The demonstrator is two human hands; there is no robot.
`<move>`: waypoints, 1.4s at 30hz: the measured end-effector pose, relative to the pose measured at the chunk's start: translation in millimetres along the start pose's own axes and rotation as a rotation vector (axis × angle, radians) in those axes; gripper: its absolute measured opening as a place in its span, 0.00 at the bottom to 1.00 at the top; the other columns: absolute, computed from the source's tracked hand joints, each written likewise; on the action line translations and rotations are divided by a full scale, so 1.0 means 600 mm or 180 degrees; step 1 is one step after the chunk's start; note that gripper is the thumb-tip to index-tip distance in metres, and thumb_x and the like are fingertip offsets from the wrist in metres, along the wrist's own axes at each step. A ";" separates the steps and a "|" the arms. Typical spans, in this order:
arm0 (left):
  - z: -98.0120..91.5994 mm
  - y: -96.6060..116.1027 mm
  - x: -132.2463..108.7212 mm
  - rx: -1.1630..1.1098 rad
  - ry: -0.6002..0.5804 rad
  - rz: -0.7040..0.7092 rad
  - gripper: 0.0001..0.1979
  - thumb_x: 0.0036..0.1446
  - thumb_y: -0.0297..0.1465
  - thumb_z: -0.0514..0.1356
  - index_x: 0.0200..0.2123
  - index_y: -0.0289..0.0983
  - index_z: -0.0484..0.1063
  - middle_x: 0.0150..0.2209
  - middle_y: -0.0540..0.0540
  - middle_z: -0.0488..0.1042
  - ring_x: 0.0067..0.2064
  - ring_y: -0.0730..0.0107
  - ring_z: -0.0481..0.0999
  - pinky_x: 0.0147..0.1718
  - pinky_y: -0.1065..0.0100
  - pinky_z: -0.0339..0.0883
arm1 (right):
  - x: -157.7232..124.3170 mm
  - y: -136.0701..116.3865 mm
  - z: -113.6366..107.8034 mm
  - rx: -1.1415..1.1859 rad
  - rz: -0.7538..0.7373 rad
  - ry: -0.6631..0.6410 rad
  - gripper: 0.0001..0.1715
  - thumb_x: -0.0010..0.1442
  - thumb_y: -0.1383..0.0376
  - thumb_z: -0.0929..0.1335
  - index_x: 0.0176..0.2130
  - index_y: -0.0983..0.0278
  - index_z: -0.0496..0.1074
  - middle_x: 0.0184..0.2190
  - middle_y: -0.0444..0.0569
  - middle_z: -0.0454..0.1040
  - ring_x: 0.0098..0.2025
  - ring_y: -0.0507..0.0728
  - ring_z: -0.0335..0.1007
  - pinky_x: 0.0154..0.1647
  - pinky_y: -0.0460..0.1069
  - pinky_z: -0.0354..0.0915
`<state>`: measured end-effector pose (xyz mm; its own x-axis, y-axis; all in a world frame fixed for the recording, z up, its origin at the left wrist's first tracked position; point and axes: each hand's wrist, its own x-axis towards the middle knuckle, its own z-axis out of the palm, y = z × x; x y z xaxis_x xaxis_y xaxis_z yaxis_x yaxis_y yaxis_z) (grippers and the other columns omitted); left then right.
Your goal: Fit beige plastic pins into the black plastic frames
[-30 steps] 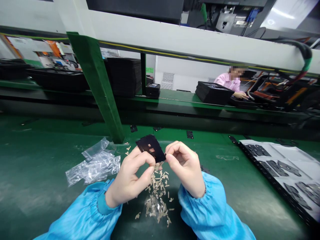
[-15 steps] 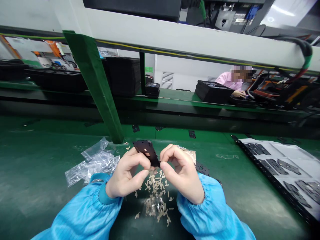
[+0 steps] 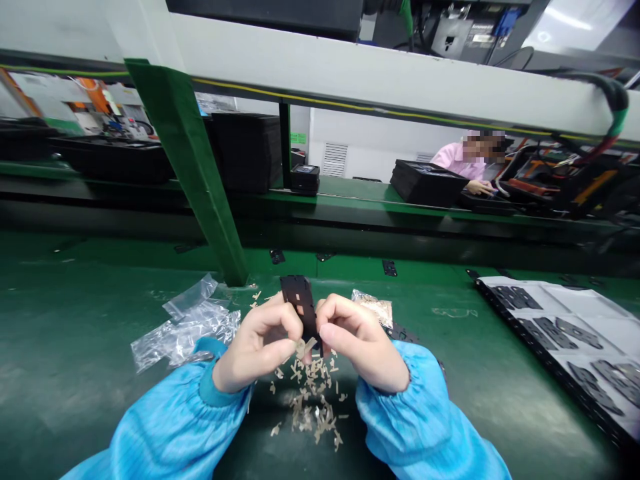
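A thin black plate with cutouts is held up and tilted between my hands. My left hand is closed on its left edge, thumb against index finger. At that thumb tip is a small beige piece; I cannot tell whether it is pinched or stuck to the plate. My right hand pinches the plate's lower right edge, its other fingers curled. Below both hands lies a loose scatter of small beige pieces.
Crumpled clear plastic bags lie left; a bag of beige pieces sits behind my right hand. A tray of black plates stands right. A green post rises behind my left hand. Beyond the shelf, a person in pink works.
The black plate has turned more upright, and its lower end has dropped slightly. A small beige piece now shows at my left thumb tip. Both hands remain nearly in place.
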<state>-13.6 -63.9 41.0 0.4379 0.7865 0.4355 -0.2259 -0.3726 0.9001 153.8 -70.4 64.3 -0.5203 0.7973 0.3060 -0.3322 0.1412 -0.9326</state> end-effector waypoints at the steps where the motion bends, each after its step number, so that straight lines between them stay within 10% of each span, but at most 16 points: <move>1: 0.002 0.000 0.000 -0.0163 0.0011 -0.0045 0.13 0.52 0.38 0.58 0.21 0.36 0.64 0.30 0.48 0.66 0.22 0.74 0.69 0.24 0.68 0.65 | 0.000 0.000 0.002 -0.0045 -0.0016 -0.0003 0.11 0.59 0.61 0.64 0.28 0.63 0.61 0.22 0.41 0.63 0.23 0.49 0.64 0.25 0.45 0.58; 42: 0.059 0.024 0.003 -0.2093 0.1067 -0.1094 0.05 0.50 0.28 0.60 0.24 0.35 0.67 0.22 0.52 0.69 0.26 0.78 0.70 0.28 0.76 0.63 | 0.001 0.046 0.014 -0.1949 -0.0894 0.0892 0.14 0.66 0.64 0.53 0.29 0.61 0.56 0.25 0.43 0.57 0.28 0.51 0.56 0.31 0.48 0.56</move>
<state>14.9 -85.3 55.2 0.3156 0.9488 0.0153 -0.6368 0.1999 0.7447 137.6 -70.8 40.1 -0.2320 0.7914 0.5655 0.1187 0.6001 -0.7911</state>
